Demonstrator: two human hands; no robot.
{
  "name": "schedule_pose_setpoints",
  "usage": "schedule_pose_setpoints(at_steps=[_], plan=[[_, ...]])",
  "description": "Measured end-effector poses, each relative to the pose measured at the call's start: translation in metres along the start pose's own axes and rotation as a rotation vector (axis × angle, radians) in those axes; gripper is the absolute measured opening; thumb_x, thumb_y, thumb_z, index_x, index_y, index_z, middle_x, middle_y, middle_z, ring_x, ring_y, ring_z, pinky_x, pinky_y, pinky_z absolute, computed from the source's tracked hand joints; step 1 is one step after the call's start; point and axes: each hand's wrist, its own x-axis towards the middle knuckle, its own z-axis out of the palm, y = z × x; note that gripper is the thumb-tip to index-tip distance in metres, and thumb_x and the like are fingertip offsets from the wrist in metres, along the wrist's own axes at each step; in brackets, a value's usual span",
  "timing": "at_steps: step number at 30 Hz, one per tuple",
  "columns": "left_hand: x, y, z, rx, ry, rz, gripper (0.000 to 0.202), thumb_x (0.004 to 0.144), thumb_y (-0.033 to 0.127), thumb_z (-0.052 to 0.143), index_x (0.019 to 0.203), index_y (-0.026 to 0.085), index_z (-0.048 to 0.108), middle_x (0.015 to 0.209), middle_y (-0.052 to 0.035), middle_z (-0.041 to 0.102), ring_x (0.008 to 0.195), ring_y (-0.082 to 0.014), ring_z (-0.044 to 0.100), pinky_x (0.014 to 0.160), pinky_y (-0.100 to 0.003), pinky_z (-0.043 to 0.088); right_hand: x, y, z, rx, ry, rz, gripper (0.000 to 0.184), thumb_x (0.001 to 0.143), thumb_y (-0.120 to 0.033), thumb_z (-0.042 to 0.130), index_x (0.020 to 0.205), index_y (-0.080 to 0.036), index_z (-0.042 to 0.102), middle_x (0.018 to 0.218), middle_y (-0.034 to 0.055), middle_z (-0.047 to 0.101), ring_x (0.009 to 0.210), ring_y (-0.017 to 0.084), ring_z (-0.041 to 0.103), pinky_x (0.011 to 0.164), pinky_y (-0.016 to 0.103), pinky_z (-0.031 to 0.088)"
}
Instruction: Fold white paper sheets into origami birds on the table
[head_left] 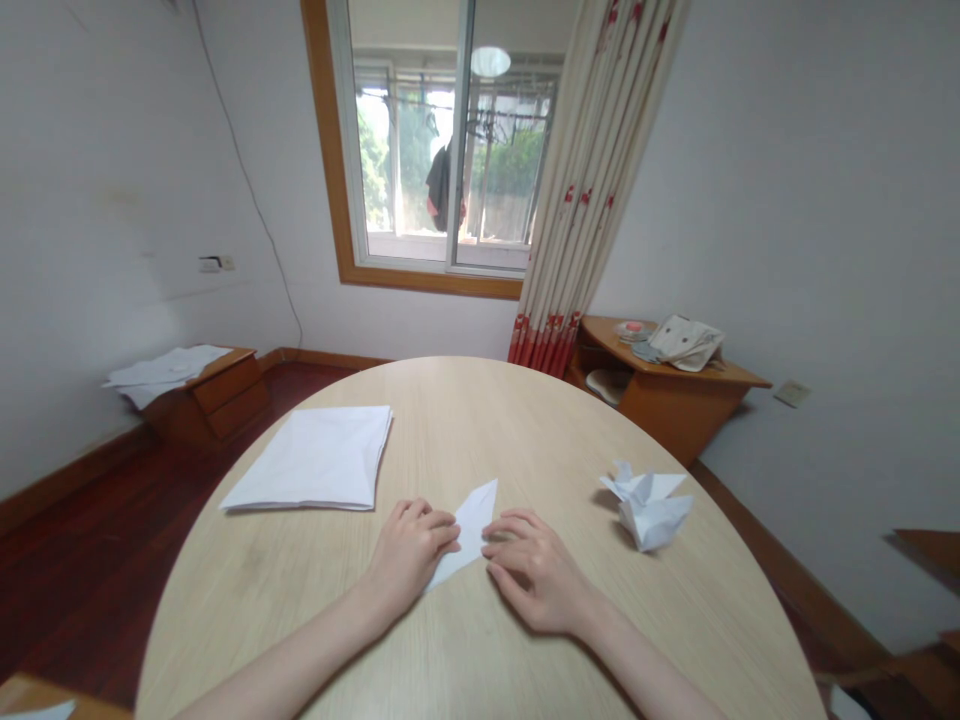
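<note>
Folded paper [470, 532] lies between paper stack [315, 458], left, and crumpled paper [649, 508], right.

Paper stack [311, 458] left, folded papers [649, 505] right — bare table [480, 420] between

Soft daylight from window [450, 150], bowed edges, sharp focus

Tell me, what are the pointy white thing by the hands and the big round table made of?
The pointed white piece looks like thin matte paper: it lies flat with sharp folded edges and a crisp tip. The table seems to be wood or wood-look laminate: it is pale, with fine straight grain lines and a smooth, faintly shiny top. Which of the two cannot be told.
</note>
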Motion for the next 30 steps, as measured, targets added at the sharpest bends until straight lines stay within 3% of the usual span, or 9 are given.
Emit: schedule_pose_setpoints(at_steps=[10,17,30], plan=[[0.001,-0.012,0.012,-0.187,-0.031,0.137,0.028,0.092,0.008,0.049,0.106,0.022,0.069,0.107,-0.0066,0.070,0.091,-0.0186,0.061,0.080,-0.032,0.050,-0.001,0.001,0.001,-0.047,-0.022,-0.026,0.020,0.085,-0.013,0.050,0.088,-0.023,0.067,0.083,0.0027,0.073,0.098,0.021,0.060,0.095,0.043,0.041],[-0.003,-0.012,0.011,-0.303,-0.079,0.136,0.036,0.090,0.003,0.047,0.112,0.022,0.067,0.113,-0.0055,0.068,0.101,-0.0171,0.062,0.088,-0.030,0.051,-0.001,0.009,0.004,-0.064,-0.023,-0.029,0.012,0.089,-0.019,0.055,0.090,-0.023,0.067,0.093,0.0021,0.074,0.098,0.022,0.060,0.094,0.043,0.041],[0.000,0.001,-0.005,-0.475,-0.107,-0.001,0.018,0.092,0.018,0.054,0.102,0.019,0.069,0.105,-0.0051,0.069,0.099,-0.0172,0.062,0.090,-0.029,0.049,-0.001,0.008,0.007,-0.043,-0.026,-0.002,0.018,0.092,-0.017,0.049,0.088,-0.021,0.066,0.091,0.0043,0.071,0.097,0.020,0.058,0.089,0.039,0.044]])
